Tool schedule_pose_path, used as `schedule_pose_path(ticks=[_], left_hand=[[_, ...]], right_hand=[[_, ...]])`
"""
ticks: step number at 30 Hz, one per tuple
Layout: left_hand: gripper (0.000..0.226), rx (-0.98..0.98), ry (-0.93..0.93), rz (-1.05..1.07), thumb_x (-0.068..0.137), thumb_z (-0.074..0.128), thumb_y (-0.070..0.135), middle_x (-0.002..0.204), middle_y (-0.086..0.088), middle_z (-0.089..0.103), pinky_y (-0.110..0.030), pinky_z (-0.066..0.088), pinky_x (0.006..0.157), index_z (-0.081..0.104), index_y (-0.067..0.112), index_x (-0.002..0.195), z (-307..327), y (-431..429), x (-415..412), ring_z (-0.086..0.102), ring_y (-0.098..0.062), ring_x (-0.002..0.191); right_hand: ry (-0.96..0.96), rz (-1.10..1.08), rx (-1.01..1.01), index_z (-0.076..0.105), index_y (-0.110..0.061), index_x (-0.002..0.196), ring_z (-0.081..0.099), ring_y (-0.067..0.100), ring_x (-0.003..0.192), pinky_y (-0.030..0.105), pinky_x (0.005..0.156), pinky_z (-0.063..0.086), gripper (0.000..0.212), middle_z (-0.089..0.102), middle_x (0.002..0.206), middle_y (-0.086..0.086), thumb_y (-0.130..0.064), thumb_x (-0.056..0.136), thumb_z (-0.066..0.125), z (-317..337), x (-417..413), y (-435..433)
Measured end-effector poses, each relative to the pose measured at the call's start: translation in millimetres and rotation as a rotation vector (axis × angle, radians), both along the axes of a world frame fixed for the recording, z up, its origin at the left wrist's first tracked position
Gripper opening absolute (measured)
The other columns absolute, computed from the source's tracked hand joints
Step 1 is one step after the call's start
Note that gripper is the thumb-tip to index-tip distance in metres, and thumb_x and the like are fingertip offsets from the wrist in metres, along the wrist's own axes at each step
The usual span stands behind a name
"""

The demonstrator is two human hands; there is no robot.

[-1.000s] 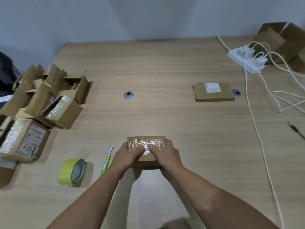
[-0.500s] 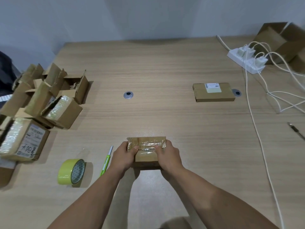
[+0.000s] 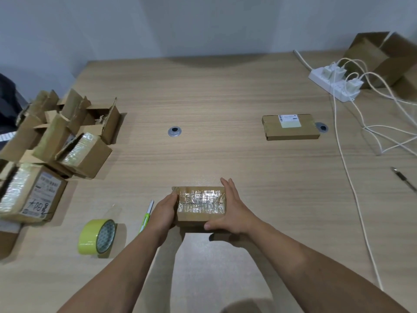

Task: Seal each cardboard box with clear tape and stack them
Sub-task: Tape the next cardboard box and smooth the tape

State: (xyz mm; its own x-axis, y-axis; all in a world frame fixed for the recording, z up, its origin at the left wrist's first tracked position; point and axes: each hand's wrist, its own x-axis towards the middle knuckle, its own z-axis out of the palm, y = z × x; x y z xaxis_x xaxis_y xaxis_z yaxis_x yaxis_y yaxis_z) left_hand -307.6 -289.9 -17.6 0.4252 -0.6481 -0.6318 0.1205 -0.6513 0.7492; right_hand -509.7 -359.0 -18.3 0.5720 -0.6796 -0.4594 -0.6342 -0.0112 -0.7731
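Note:
A small cardboard box (image 3: 200,203) with crinkled clear tape across its top sits on the table near the front edge. My left hand (image 3: 163,213) lies flat against its left side. My right hand (image 3: 237,211) presses its right side with straight fingers, the thumb on the front face. A flat sealed box (image 3: 291,127) with a white label lies alone at the far right. A roll of yellow-green tape (image 3: 97,236) stands on edge to the left of my left arm, and a green cutter (image 3: 146,216) lies between the roll and my left hand.
Several open and taped boxes (image 3: 83,152) are heaped at the left edge, one with a written label (image 3: 33,193). A white power strip (image 3: 334,84) and trailing cables (image 3: 345,154) cross the right side. A large open carton (image 3: 388,57) stands far right, and a slim tool (image 3: 404,179) lies by the right edge.
Both hands have left the top of the box, where the thumbs pressed the tape, and now bracket its left and right sides with fingers straightened.

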Motion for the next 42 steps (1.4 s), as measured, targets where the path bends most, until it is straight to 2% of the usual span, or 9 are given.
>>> schedule_pose_path(ticks=[4, 8, 13, 16, 19, 24, 30, 36, 42], left_hand=[[0.042, 0.019, -0.005, 0.031, 0.105, 0.036, 0.049, 0.108, -0.003, 0.073, -0.039, 0.051, 0.089, 0.07, 0.025, 0.107, -3.0, 0.9, 3.1, 0.066, -0.025, 0.102], [0.041, 0.018, -0.011, 0.01, 0.105, 0.036, 0.049, 0.106, -0.003, 0.072, -0.039, 0.051, 0.09, 0.069, 0.024, 0.105, 3.8, -2.9, -0.6, 0.066, -0.024, 0.099], [0.03, -0.026, -0.218, -0.116, 0.084, 0.061, 0.056, 0.104, 0.004, 0.072, -0.041, 0.055, 0.089, 0.069, 0.032, 0.1, 0.9, -2.2, -6.6, 0.066, -0.019, 0.096], [0.029, -0.038, -0.302, -0.145, 0.088, 0.064, 0.053, 0.103, 0.006, 0.072, -0.044, 0.054, 0.093, 0.069, 0.031, 0.106, 0.6, -1.0, -7.8, 0.067, -0.019, 0.099], [0.042, -0.04, -0.315, -0.167, 0.084, 0.061, 0.06, 0.105, 0.005, 0.073, -0.045, 0.054, 0.094, 0.068, 0.029, 0.112, 3.9, -1.3, -9.4, 0.067, -0.02, 0.101], [0.053, -0.049, -0.329, -0.188, 0.084, 0.053, 0.059, 0.111, 0.002, 0.072, -0.045, 0.053, 0.096, 0.068, 0.024, 0.12, 2.8, 0.7, -7.4, 0.066, -0.022, 0.105], [0.035, -0.052, -0.336, -0.204, 0.092, 0.05, 0.05, 0.107, -0.001, 0.072, -0.049, 0.054, 0.093, 0.07, 0.027, 0.11, 8.2, 4.0, -2.6, 0.065, -0.026, 0.103], [0.027, -0.052, -0.137, -0.125, 0.105, 0.046, 0.032, 0.106, -0.005, 0.074, -0.049, 0.056, 0.093, 0.073, 0.027, 0.104, 6.6, 5.8, 5.0, 0.067, -0.026, 0.102], [0.031, -0.016, -0.331, -0.114, 0.096, 0.057, 0.05, 0.106, 0.003, 0.07, -0.036, 0.051, 0.089, 0.067, 0.024, 0.111, 3.6, 2.0, -14.3, 0.063, -0.02, 0.1]], right_hand=[[0.006, 0.016, -0.033, -0.001, -0.029, 0.157, 0.021, 0.02, 0.15, 0.026, 0.114, 0.026, 0.128, 0.001, 0.167, -0.006, -0.039, 0.069, 0.091, -1.1, 1.7, -1.3], [-0.003, -0.05, -0.041, 0.014, -0.029, 0.15, 0.047, 0.016, 0.122, 0.019, 0.091, 0.041, 0.112, 0.037, 0.145, -0.003, -0.035, 0.069, 0.09, -4.0, 2.6, -0.4], [-0.103, -0.128, 0.084, 0.021, -0.03, 0.147, 0.057, 0.011, 0.099, 0.009, 0.055, 0.048, 0.102, 0.046, 0.13, 0.0, -0.015, 0.072, 0.089, -1.6, 0.8, -0.3], [-0.112, -0.102, 0.091, 0.008, -0.035, 0.155, 0.051, 0.02, 0.121, 0.011, 0.075, 0.051, 0.118, 0.038, 0.147, -0.002, -0.036, 0.07, 0.09, -1.6, 1.4, -2.1], [-0.101, -0.197, 0.093, 0.012, -0.035, 0.155, 0.046, 0.024, 0.134, 0.035, 0.105, 0.042, 0.096, 0.04, 0.153, 0.004, -0.056, 0.083, 0.073, -1.6, 7.0, 0.1], [-0.063, -0.358, 0.038, 0.03, -0.029, 0.152, 0.056, 0.018, 0.103, 0.016, 0.067, 0.037, 0.054, 0.057, 0.132, 0.008, -0.043, 0.104, 0.049, -0.7, 20.7, 5.9], [-0.059, -0.362, 0.017, 0.02, -0.026, 0.16, 0.048, 0.026, 0.132, 0.025, 0.091, 0.033, 0.057, 0.047, 0.15, 0.013, -0.037, 0.108, 0.041, 1.9, 17.5, 8.4], [-0.096, -0.377, 0.065, 0.014, -0.03, 0.162, 0.049, 0.013, 0.132, 0.025, 0.095, 0.039, 0.056, 0.047, 0.152, 0.005, -0.031, 0.11, 0.037, 12.1, 13.6, 10.3], [-0.04, -0.508, 0.098, 0.012, -0.037, 0.159, 0.04, 0.026, 0.142, 0.046, 0.113, 0.037, 0.083, 0.038, 0.158, 0.004, -0.063, 0.093, 0.055, 7.9, 35.3, 15.0]])
